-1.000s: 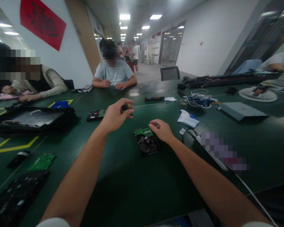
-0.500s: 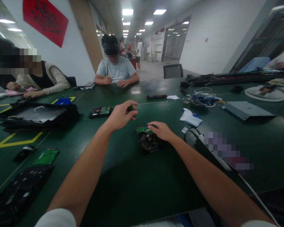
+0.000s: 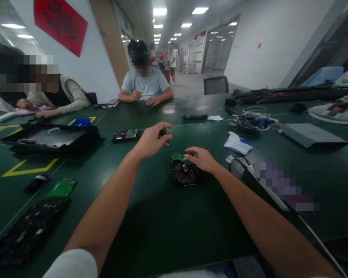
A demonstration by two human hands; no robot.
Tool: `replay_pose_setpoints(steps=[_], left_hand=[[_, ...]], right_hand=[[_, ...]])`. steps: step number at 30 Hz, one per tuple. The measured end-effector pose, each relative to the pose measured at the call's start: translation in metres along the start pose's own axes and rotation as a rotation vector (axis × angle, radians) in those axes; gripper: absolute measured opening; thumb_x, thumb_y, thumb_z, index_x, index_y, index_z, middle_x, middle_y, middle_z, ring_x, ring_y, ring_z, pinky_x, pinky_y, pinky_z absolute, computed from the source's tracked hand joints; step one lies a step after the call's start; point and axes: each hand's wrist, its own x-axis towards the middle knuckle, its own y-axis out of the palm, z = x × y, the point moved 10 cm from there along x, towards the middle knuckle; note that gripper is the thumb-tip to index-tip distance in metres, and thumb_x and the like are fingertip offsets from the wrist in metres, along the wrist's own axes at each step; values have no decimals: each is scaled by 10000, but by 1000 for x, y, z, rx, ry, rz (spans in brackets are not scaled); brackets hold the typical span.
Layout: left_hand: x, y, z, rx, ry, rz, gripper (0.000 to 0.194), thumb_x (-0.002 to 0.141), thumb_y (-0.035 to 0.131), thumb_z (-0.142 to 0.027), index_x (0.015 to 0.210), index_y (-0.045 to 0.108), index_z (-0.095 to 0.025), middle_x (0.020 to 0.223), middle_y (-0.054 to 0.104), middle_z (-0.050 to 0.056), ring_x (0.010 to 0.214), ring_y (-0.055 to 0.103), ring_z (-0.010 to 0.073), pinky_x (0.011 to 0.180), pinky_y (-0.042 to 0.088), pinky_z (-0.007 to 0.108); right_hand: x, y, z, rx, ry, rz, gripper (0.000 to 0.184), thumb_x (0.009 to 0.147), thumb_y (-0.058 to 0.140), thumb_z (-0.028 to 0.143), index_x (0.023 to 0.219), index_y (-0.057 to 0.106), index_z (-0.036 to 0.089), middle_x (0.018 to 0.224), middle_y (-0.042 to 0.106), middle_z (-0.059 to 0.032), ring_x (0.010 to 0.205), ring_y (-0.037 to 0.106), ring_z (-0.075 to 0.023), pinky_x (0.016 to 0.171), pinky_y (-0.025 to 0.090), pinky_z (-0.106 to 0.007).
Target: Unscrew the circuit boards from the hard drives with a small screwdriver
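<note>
An opened hard drive (image 3: 186, 174) lies on the green table in front of me, with a green circuit board (image 3: 178, 157) along its far edge. My right hand (image 3: 201, 159) grips the drive's far right side, thumb and fingers bent at the board. Above and to the left of the drive, my left hand (image 3: 153, 139) is raised off the table. Its fingers curl around a short dark tool handle with a yellow band (image 3: 164, 132); the tool's far end is hidden. Behind that wrist sits another hard drive (image 3: 125, 135), its circuit board facing up.
On the left are a black tray-like casing (image 3: 50, 137), a loose green board (image 3: 62, 188) and a large black part (image 3: 31, 227). To the right lie a glove (image 3: 237, 143), a bowl of tools (image 3: 255, 121), a grey metal box (image 3: 313, 135) and a power strip (image 3: 268, 183). Two people sit across the table.
The whole scene has shifted slightly right as my head turned a little. Both hands keep nearly the same pose, with the right one still at the drive.
</note>
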Motion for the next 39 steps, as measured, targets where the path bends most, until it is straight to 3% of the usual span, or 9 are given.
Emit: replay_pose_setpoints(steps=[3, 28, 33, 39], left_hand=[[0, 1, 2, 10, -4, -6, 281, 904, 659, -218, 1182, 635, -186, 983, 748, 60, 667, 728, 144, 669, 595, 285], [1, 8, 6, 11, -3, -11, 257, 912, 648, -221, 1168, 636, -203, 968, 733, 44, 659, 719, 136, 646, 589, 267], [2, 9, 7, 20, -11, -62, 374, 903, 663, -194, 1266, 575, -208, 1000, 719, 40, 618, 689, 108, 619, 579, 244], [2, 6, 11, 100, -24, -98, 341, 887, 711, -213, 1185, 546, -212, 992, 730, 33, 602, 683, 109, 642, 563, 255]], right_hand=[[-1, -1, 4, -26, -47, -15, 323, 912, 661, 377, 1181, 747, 221, 1052, 749, -49, 711, 585, -141, 708, 452, -285], [-2, 0, 5, -22, -46, -6, 310, 929, 661, 396, 1171, 765, 233, 979, 731, -39, 729, 586, -145, 725, 451, -289], [-2, 0, 4, -12, -54, -17, 299, 926, 671, 381, 1164, 769, 228, 1010, 735, -46, 740, 596, -147, 729, 460, -294], [-1, 1, 3, 4, -92, -24, 286, 930, 673, 372, 1154, 769, 224, 1053, 742, -57, 759, 606, -149, 739, 473, -299]])
